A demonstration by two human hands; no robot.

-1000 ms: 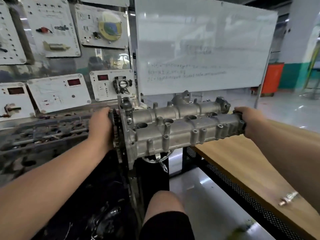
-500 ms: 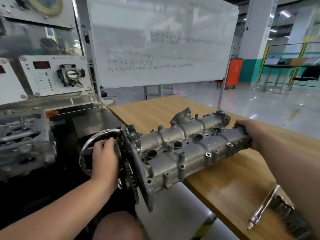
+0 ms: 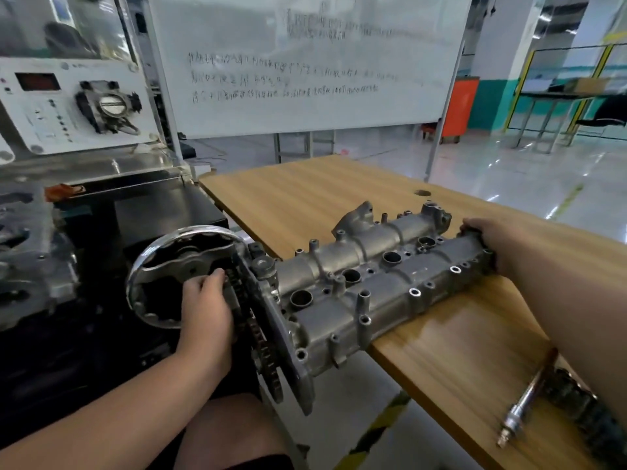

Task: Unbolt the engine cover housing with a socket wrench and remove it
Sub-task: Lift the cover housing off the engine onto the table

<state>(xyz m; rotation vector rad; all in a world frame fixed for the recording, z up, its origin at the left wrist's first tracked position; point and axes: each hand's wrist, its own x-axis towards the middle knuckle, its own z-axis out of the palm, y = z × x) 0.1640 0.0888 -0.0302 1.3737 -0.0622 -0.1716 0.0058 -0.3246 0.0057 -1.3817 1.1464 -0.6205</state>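
Since prev frame engine cover housing (image 3: 369, 286) has dropped onto bench (image 3: 305, 198), left hand (image 3: 207, 313) & right hand (image 3: 488, 239) each w/ grip wrapped on an end; overhanging sprocket end could tip off if released.

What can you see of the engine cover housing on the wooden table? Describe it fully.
The engine cover housing is long, grey cast metal with round bores and bolt bosses. Its far end lies on the wooden table; the sprocket end overhangs the edge. The left hand grips the sprocket end, the right hand the far end.

A whiteboard (image 3: 305, 62) stands behind the wooden table (image 3: 322, 188) on glossy floor (image 3: 509, 171).
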